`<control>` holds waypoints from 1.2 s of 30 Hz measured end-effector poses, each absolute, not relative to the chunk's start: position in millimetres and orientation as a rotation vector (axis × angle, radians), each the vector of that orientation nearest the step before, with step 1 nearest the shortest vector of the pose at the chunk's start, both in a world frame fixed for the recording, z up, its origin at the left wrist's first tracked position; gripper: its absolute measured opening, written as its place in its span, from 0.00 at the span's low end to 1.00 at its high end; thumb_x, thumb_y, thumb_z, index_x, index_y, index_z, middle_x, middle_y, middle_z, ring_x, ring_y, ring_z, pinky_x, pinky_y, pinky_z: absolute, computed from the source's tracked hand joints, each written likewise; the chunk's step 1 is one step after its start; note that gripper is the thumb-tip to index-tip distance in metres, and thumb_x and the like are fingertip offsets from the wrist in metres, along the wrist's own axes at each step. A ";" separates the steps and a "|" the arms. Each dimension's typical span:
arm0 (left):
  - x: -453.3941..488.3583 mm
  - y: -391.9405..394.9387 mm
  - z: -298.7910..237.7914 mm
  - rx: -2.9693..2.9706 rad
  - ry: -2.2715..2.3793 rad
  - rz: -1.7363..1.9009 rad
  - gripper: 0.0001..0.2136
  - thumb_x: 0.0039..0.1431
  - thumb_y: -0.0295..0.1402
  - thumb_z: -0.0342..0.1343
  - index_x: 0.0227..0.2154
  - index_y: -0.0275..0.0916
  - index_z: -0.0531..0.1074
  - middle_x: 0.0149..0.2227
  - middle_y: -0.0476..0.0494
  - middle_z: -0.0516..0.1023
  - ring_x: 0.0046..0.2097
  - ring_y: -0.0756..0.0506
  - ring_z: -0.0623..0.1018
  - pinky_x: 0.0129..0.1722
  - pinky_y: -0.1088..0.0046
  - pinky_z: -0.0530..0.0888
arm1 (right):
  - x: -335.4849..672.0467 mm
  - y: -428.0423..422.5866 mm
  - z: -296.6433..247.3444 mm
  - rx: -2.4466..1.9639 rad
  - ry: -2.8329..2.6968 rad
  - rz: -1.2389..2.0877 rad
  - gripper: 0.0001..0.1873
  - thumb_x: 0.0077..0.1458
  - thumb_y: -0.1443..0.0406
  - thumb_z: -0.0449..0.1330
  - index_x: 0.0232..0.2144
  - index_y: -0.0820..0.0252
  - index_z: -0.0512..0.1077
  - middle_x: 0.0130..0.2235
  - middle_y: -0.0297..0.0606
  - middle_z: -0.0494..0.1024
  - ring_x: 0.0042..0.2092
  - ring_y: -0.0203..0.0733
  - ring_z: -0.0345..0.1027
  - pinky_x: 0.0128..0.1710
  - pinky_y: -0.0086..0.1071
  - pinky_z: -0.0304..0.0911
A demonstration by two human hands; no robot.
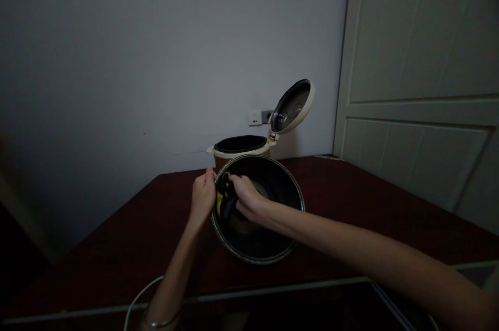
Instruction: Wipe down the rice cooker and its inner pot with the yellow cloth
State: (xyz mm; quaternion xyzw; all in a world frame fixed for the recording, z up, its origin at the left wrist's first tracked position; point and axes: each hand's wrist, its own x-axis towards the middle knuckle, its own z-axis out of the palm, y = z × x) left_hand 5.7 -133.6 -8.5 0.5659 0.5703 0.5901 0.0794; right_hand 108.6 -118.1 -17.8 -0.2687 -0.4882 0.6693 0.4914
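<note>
A dark round inner pot point(268, 242) with a pale rim is tilted so that its inside faces me. My left hand point(204, 193) is closed on the pot's left rim. Inside the pot, my right hand point(249, 198) is closed on a black and yellow cloth point(226, 201), which lies against the left inner wall. Just behind the pot stands a rice cooker point(240, 155), white and brownish-yellow, its lower body partly hidden by the pot. The cooker's lid point(293, 106) stands raised at the right, showing its dark inner side.
The dark red table point(148, 237) reaches back to a pale wall point(156, 50). A wall socket point(255, 117) is behind the cooker, and a panelled door point(421, 87) stands at the right. A white cable point(134, 302) curves near the front edge by my left forearm.
</note>
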 end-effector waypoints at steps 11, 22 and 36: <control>-4.9 -127.1 -15.8 1.704 1.754 1.784 0.21 0.56 0.47 0.44 0.14 0.41 0.52 0.17 0.54 0.51 0.22 0.52 0.54 0.21 0.75 0.52 | 139.9 -174.7 -60.1 -0.836 -2.285 0.988 0.10 0.55 0.69 0.49 0.33 0.63 0.71 0.34 0.39 0.75 0.35 0.39 0.68 0.37 0.30 0.60; 6.5 -110.5 -5.7 1.881 1.753 1.723 0.21 0.58 0.46 0.43 0.14 0.40 0.52 0.18 0.54 0.51 0.23 0.52 0.56 0.23 0.75 0.52 | 175.4 -188.2 -74.1 -0.808 -2.673 0.257 0.27 0.52 0.67 0.54 0.54 0.73 0.61 0.48 0.55 0.72 0.46 0.50 0.70 0.46 0.38 0.65; 15.8 -170.0 -67.4 1.659 1.747 1.717 0.13 0.48 0.30 0.54 0.39 0.39 0.65 0.32 0.47 0.77 0.34 0.45 0.77 0.35 0.72 0.71 | 154.5 -186.5 -94.3 -0.867 -2.426 0.342 0.32 0.49 0.72 0.56 0.58 0.74 0.58 0.57 0.57 0.64 0.59 0.54 0.57 0.58 0.46 0.57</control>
